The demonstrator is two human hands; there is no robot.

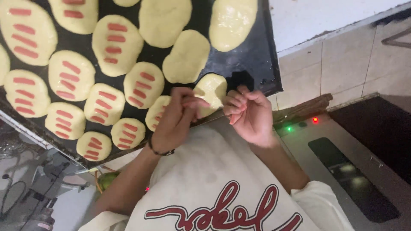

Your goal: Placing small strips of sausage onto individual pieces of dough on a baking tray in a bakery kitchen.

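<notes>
Over the near edge of a black metal baking tray [257,55], the left hand [173,122] pinches a thin red sausage strip [198,103] beside an untopped pale, glazed dough oval [212,90], likely soft, sticky and best touched lightly, while the right hand [250,115] hovers with fingers loosely curled, holding nothing.

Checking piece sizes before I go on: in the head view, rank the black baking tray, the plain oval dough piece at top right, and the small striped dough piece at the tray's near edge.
1. Black baking tray
2. Plain oval dough piece
3. Small striped dough piece

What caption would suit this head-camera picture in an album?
Both hands, left hand and right hand, hover over a dark baking tray of dough ovals, many topped with red strips.
</notes>
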